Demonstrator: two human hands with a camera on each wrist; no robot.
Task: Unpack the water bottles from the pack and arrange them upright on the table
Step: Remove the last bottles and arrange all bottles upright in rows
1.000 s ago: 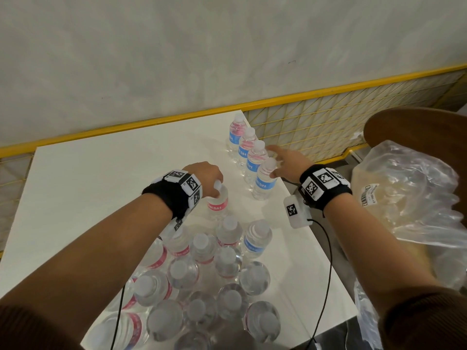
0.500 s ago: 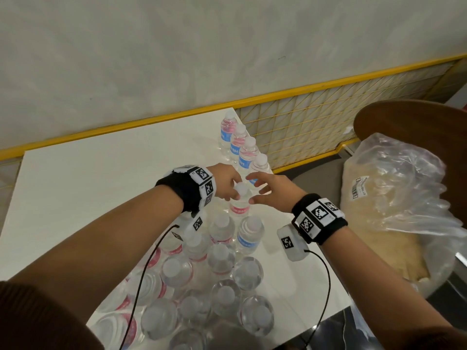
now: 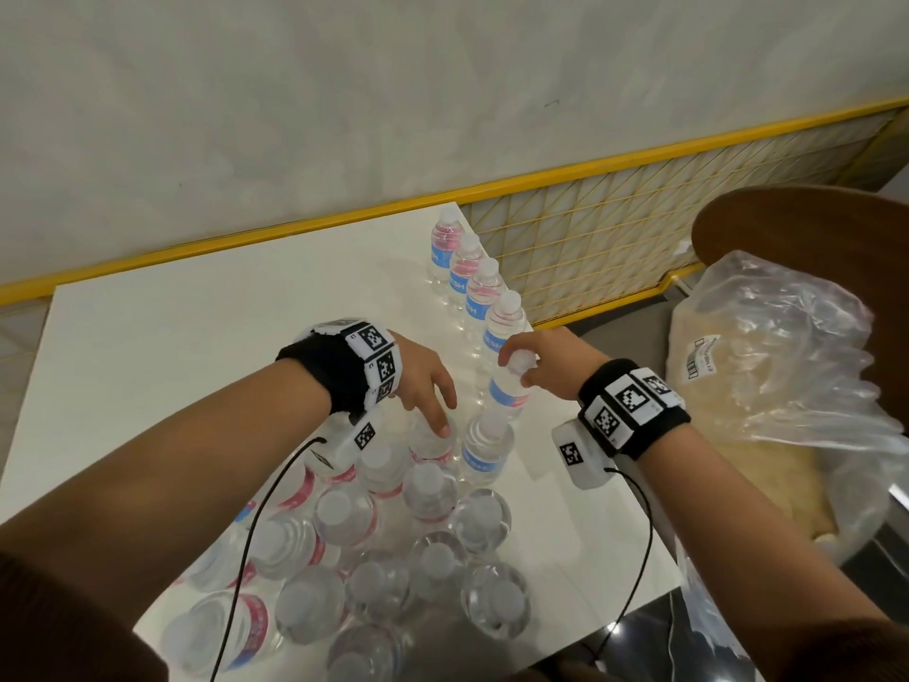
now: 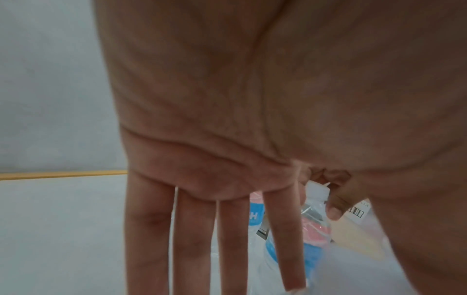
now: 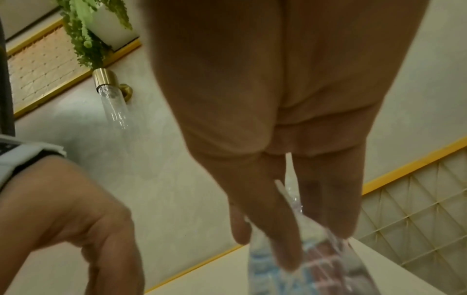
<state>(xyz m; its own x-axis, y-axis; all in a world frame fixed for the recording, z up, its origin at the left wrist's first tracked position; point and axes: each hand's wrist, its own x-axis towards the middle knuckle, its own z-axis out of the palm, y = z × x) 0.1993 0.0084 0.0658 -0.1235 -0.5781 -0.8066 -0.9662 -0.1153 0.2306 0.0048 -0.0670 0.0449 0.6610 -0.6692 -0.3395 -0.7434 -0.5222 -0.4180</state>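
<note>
My right hand [image 3: 521, 359] grips a blue-labelled water bottle [image 3: 509, 398] by its cap and neck, near the white table's [image 3: 196, 361] right edge. In the right wrist view the fingers [image 5: 285, 239] curl round the bottle's top [image 5: 328, 269]. Just behind it, several bottles stand upright in a row [image 3: 474, 287] along that edge. My left hand [image 3: 433, 411] is empty, its straight fingers [image 4: 227, 249] pointing down onto the caps of the bottle pack [image 3: 393, 534] at the near side. Another blue-labelled bottle [image 3: 487, 445] stands at the pack's far right corner.
A large clear plastic bag [image 3: 787, 386] with beige contents sits off the table to the right, below a round brown wooden surface [image 3: 811, 228]. A yellow mesh railing [image 3: 615, 224] runs behind the table's right edge. Cables hang from both wrist bands over the pack.
The bottle passed from my left hand to my right hand, which now carries it toward the row. My left hand let go and dropped back onto the pack.
</note>
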